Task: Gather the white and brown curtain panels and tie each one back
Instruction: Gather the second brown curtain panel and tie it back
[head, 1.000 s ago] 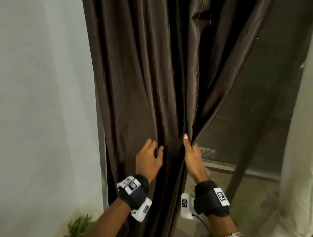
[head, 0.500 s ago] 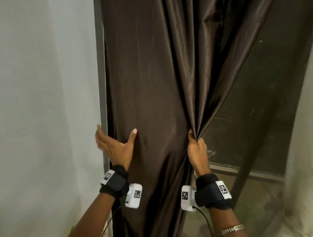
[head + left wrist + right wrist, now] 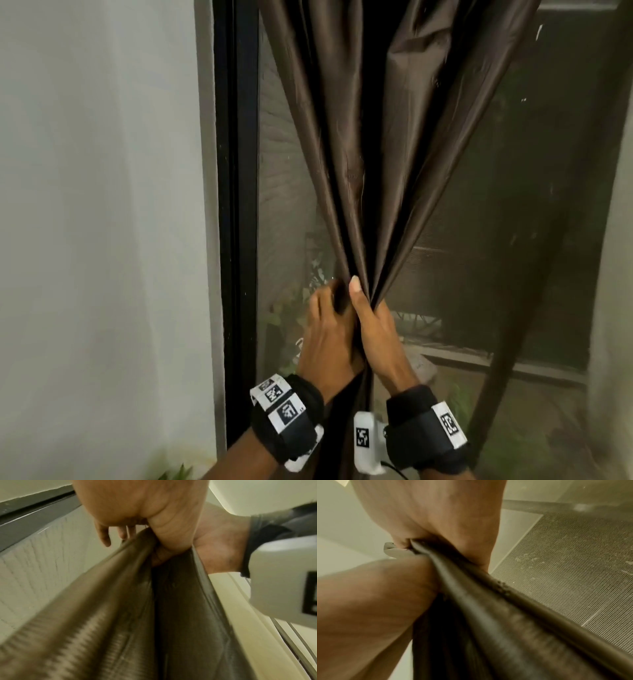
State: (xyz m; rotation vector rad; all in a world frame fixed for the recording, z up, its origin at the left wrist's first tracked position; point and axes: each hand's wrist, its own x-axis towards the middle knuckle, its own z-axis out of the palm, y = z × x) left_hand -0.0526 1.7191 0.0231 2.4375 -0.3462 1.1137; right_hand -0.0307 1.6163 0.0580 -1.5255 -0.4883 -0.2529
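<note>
between our two sets of fingers sits the brown curtain [image 3: 370,164], pulled into one narrow bunch at the middle of the window. our left hand [image 3: 325,339] wraps the bunch from the left, fingers curled around the folds and mostly hidden behind the cloth. our right hand [image 3: 380,335] clamps it from the right, thumb pointing up along the pleats, and the two hands press against each other.

above our fingers the cloth fans out wide toward the top of the frame; below them it drops in a tight dark column between our wrists.

from the left wrist view the left hand [image 3: 154,524] closes on the curtain [image 3: 120,608], with the folds running down and away from the palm, and the right hand [image 3: 221,550] shows just beyond the cloth. from the right wrist view the right hand [image 3: 428,513] pinches the curtain [image 3: 488,615] where the folds converge, and the left hand [image 3: 368,608] lies against it from the other side.

left of our fingers stands the black window frame [image 3: 236,205], then a pale wall [image 3: 102,205]. right of our fingers a mesh screen [image 3: 496,240] covers the glass, and at the far right edge hangs a strip of white curtain [image 3: 616,308], apart from both hands.
</note>
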